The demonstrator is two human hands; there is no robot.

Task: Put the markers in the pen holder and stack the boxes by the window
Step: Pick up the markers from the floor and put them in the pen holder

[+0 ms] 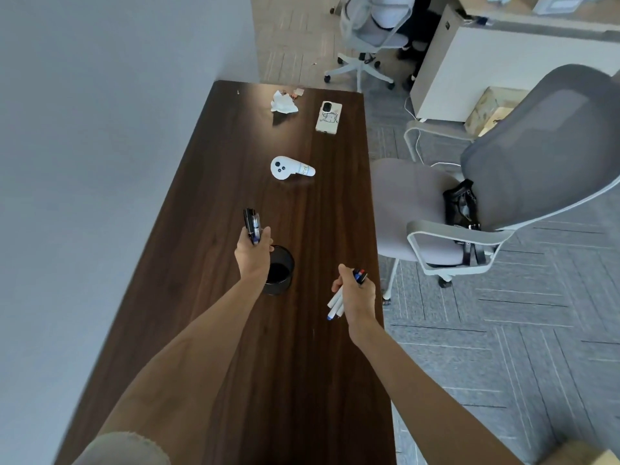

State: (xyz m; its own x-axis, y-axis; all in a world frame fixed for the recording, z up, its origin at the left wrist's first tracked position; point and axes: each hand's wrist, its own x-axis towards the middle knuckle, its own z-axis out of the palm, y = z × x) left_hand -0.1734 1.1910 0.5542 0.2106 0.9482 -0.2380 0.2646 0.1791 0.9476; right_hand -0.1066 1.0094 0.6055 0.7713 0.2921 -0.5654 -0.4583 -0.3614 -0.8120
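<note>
A phone (329, 117), controller (291, 168) and crumpled tissue (283, 103) lie on the table (208, 182).

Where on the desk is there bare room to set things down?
The near desk, under the forearms, is bare. A wide strip along the wall edge is free too, and so is the gap between controller and holder. The far end is crowded: tissue and phone.
</note>
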